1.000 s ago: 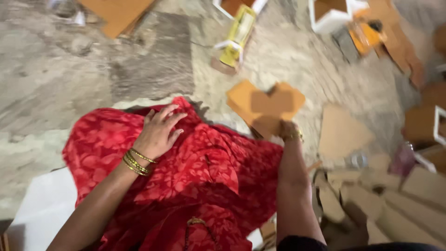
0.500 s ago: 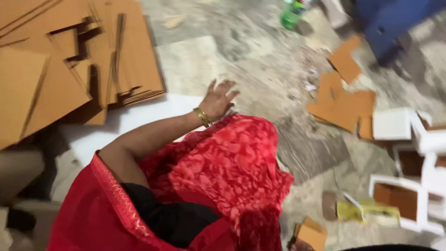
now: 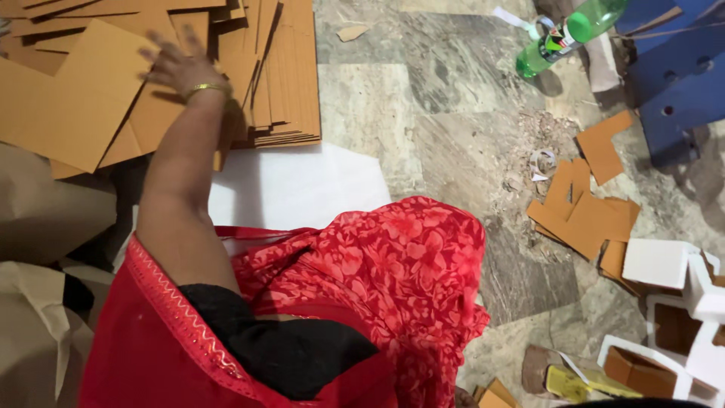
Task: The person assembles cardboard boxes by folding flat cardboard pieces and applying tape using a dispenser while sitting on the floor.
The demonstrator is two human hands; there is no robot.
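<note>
Cardboard sheets (image 3: 113, 91), brown and flat, lie in a loose stack at the upper left of the stone floor (image 3: 453, 83), and the left hand (image 3: 175, 66) now rests on them with fingers spread flat, gripping nothing, where half a second ago it lay on the white sheet (image 3: 294, 189) beside the red floral cloth (image 3: 393, 272). The reach has thus arrived at the stack without any sheet being lifted; the right hand is out of view.

I sit in a floor workshop for box-making: card sheets (image 3: 249, 68) stacked on the marble floor (image 3: 423, 121), offcuts (image 3: 581, 215) and half-made white boxes (image 3: 680, 302) strewn about.
</note>
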